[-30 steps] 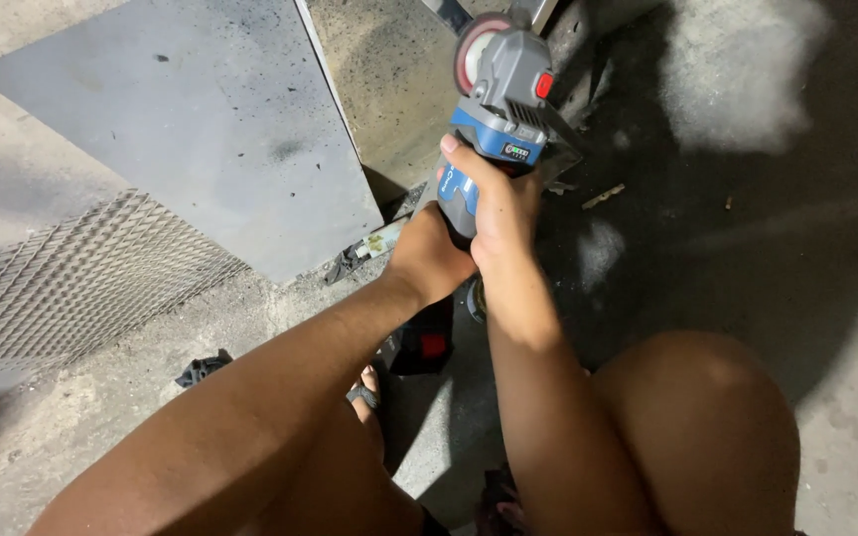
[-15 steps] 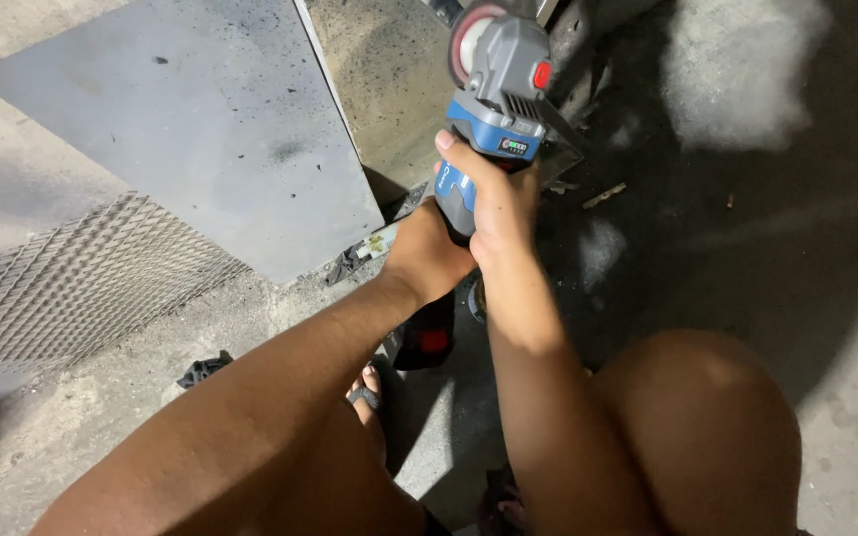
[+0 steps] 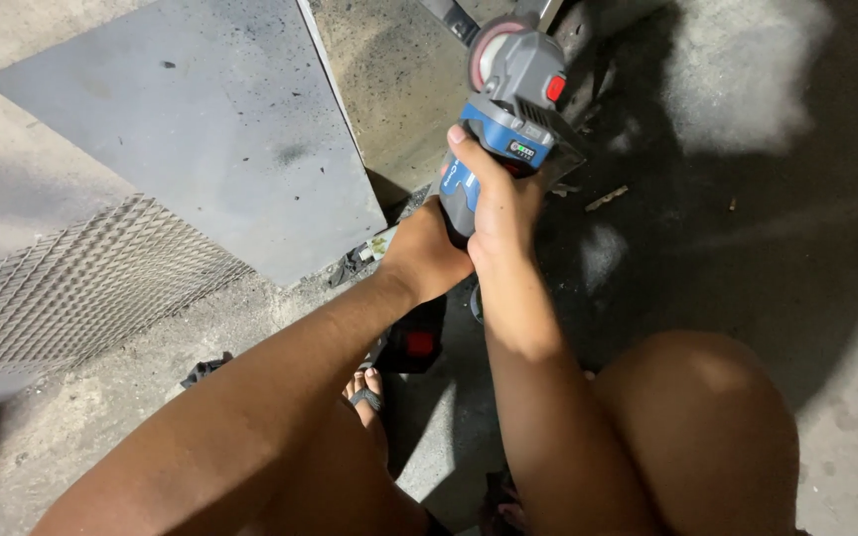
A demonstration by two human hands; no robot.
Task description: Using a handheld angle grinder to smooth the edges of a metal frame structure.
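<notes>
Both hands grip a blue and grey grinder (image 3: 508, 119) in the upper middle of the frame. The right hand (image 3: 497, 203) wraps the blue body from the right, fingers clenched round it, thumb up along the side. The left hand (image 3: 424, 253) closes on the grinder's rear end from below and left, just under the right hand and touching it. The grinder's long axis runs from the hands up and slightly right, so its head with the disc (image 3: 489, 45) points away from the person toward the top edge; the right hand is nearer the disc. A small red button (image 3: 554, 87) sits on the grey head, and a small dark oval label (image 3: 521, 150) on the blue body.

A grey metal sheet (image 3: 201, 129) lies upper left on the concrete floor (image 3: 826, 328), with mesh (image 3: 71, 288) at left. A red and black block (image 3: 414, 342) lies below the hands.
</notes>
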